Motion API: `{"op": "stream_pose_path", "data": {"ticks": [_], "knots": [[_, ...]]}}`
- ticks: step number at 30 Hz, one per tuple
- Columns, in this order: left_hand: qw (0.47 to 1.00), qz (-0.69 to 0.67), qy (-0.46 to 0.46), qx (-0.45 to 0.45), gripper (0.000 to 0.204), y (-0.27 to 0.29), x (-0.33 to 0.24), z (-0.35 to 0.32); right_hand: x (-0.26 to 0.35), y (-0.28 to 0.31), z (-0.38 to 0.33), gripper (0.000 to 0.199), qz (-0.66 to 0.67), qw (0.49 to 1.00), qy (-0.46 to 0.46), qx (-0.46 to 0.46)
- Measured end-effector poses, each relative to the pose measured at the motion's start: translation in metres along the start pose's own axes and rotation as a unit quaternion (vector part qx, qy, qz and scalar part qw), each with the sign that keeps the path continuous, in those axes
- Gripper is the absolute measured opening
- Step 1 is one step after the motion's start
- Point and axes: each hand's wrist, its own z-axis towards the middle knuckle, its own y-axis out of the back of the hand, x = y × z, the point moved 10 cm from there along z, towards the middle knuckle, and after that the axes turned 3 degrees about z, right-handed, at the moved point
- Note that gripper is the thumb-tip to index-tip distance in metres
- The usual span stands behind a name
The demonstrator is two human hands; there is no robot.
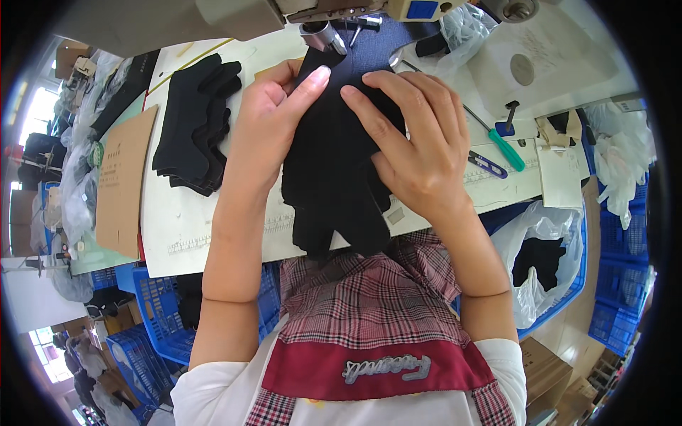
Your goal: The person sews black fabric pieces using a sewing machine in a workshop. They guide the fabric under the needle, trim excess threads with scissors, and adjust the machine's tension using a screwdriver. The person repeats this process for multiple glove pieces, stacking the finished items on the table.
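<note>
A black fabric piece [327, 170] lies under the sewing machine head [170, 25], its lower end hanging over the table edge toward my lap. My left hand [273, 113] grips its left side, thumb on top and the other fingers curled, partly hidden. On the right side of the cloth my right hand [419, 135] rests with fingers stretched out and apart, index fingertip against the fabric. Dark blue cloth [387, 46] shows beyond my fingertips, beside the machine's metal needle-area parts [323, 37]. A stack of black cut pieces [195, 128] lies left of my left hand.
Right of my right hand lie a green-handled screwdriver [506, 149] and small thread snips [487, 165]. Cardboard [126, 181] stands at the table's left. Blue baskets [160, 305] flank my lap; the right one holds a plastic bag [529, 295] with black pieces.
</note>
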Motion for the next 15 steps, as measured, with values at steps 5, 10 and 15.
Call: {"op": "stream_pose_path", "data": {"ticks": [5,10,15], "knots": [[0.997,-0.058,-0.032,-0.029,0.028,-0.009,-0.005,-0.009,-0.009,0.004,0.003,0.036,0.032,0.999,0.008,0.003],[0.99,0.056,-0.077,-0.104,0.024,0.011,-0.002,-0.028,-0.018,0.004,0.004,0.039,0.025,0.998,0.057,-0.021],[0.808,0.389,-0.409,-0.169,0.036,-0.005,-0.052,-0.072,-0.023,0.001,0.006,0.039,0.039,0.998,0.045,-0.025]]}}
